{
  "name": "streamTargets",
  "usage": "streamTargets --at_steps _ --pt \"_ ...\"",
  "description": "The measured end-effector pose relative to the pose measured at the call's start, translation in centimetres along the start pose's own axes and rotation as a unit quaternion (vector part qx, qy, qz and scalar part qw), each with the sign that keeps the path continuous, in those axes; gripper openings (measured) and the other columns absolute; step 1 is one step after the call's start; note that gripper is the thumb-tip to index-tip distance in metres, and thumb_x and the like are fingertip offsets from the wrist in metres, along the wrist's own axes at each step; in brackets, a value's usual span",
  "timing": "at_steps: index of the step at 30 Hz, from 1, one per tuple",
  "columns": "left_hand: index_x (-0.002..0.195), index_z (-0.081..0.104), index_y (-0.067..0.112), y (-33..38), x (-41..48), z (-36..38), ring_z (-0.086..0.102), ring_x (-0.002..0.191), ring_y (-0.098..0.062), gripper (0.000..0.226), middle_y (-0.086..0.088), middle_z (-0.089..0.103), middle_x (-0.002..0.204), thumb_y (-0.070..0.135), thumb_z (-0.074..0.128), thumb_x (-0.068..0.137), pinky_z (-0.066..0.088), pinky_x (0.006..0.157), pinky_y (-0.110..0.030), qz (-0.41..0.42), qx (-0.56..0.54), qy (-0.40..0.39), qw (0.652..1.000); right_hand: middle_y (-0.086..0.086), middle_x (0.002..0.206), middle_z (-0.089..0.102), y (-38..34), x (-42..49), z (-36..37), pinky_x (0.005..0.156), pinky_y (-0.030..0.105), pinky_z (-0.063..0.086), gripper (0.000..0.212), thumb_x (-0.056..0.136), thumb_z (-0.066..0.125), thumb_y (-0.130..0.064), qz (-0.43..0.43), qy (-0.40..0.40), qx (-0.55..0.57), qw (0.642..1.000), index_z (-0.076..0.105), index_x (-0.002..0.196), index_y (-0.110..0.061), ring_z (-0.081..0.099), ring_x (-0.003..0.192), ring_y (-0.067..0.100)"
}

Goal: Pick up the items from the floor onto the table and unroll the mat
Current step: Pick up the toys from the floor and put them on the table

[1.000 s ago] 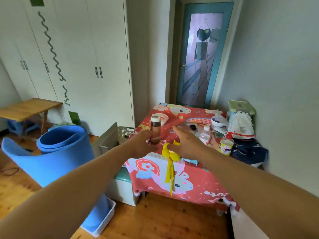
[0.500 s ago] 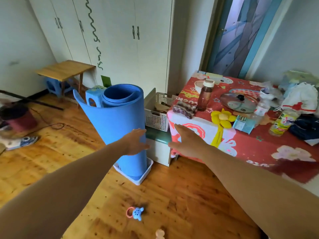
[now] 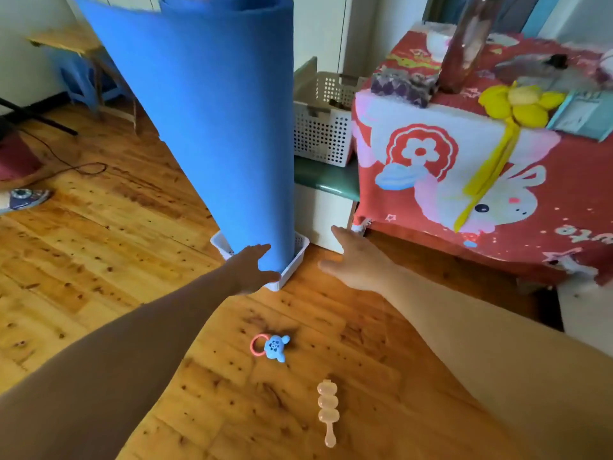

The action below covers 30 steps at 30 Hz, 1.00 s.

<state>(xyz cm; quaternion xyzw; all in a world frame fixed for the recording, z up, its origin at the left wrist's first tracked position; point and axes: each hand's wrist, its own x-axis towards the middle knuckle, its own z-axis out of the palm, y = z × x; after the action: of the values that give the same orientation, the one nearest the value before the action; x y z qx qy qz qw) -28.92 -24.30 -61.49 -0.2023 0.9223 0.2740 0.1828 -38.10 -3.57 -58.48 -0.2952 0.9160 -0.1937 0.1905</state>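
mat upright in tray | basket between mat and table

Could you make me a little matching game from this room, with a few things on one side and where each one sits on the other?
Things:
1. blue mat
2. blue rattle
3. yellow flower

Places:
A. lying on the wooden floor
B. on the front edge of the table
C. standing rolled up in a white tray

Pairs: 1-C, 2-A, 3-B
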Motion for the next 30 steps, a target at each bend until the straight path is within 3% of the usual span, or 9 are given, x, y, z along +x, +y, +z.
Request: streamTargets --at_steps 3,7,14,19,25,30 --pt "0.148 0.017 0.025 -2.1 2.0 3.3 0.024 0.142 -0.024 0.083 -0.003 0.017 0.157 0.049 0.061 0.083 0.023 0.116 -0.038 0.001 0.0 0.014 1.0 0.002 0.156 0.022 1.7 0.5 4.3 0.106 0.041 0.03 0.081 0.083 0.049 -0.058 0.005 -0.006 -0.019 1.0 0.014 0.148 -0.023 0.027 0.139 0.026" --pt "0.149 0.018 0.02 -8.8 10.1 16.2 0.026 0.141 -0.024 0.086 -0.005 0.021 0.156 0.045 0.065 0.082 0.023 0.112 -0.033 0.0 -0.002 -0.009 1.0 0.0 0.159 0.012 9.2 3.8 19.1 0.11 0.038 0.025 0.085 0.085 0.051 -0.058 0.028 -0.067 -0.013 0.997 0.004 0.149 -0.027 0.02 0.142 0.024" --pt "0.148 0.019 0.02 -15.8 17.0 28.4 0.017 0.144 -0.023 0.085 -0.006 0.018 0.157 0.042 0.066 0.081 0.017 0.115 -0.036 0.009 0.01 -0.009 1.0 -0.001 0.159 0.007 16.8 5.3 32.8 0.113 0.036 0.017 0.091 0.083 0.053 -0.061 0.05 -0.085 0.0 0.995 0.001 0.15 -0.026 0.012 0.144 0.02" --pt "0.149 0.017 0.016 -19.7 20.0 34.5 0.013 0.145 -0.025 0.086 -0.009 0.015 0.157 0.04 0.066 0.082 0.017 0.117 -0.038 -0.01 0.027 -0.02 0.999 -0.002 0.16 0.001 20.6 5.2 40.0 0.114 0.035 0.013 0.091 0.085 0.052 -0.058 0.074 -0.103 0.035 0.991 -0.002 0.15 -0.025 0.005 0.145 0.019" --pt "0.15 0.004 0.022 -23.4 22.4 40.8 -0.004 0.147 -0.022 0.102 -0.006 -0.001 0.159 0.049 0.069 0.075 0.009 0.119 -0.043 -0.013 0.057 -0.019 0.998 -0.004 0.159 0.0 24.1 3.7 48.2 0.114 0.04 0.015 0.095 0.08 0.056 -0.06 0.135 -0.146 0.06 0.978 -0.002 0.149 -0.03 0.004 0.145 0.02" --pt "0.148 0.004 0.032 -24.2 23.1 43.5 -0.004 0.147 -0.022 0.099 0.002 -0.005 0.159 0.054 0.066 0.075 0.012 0.119 -0.045 -0.047 0.046 0.01 0.998 -0.004 0.159 -0.002 26.0 2.4 51.1 0.114 0.04 0.014 0.099 0.076 0.056 -0.065 0.144 -0.158 0.012 0.977 -0.004 0.148 -0.031 0.0 0.145 0.021"
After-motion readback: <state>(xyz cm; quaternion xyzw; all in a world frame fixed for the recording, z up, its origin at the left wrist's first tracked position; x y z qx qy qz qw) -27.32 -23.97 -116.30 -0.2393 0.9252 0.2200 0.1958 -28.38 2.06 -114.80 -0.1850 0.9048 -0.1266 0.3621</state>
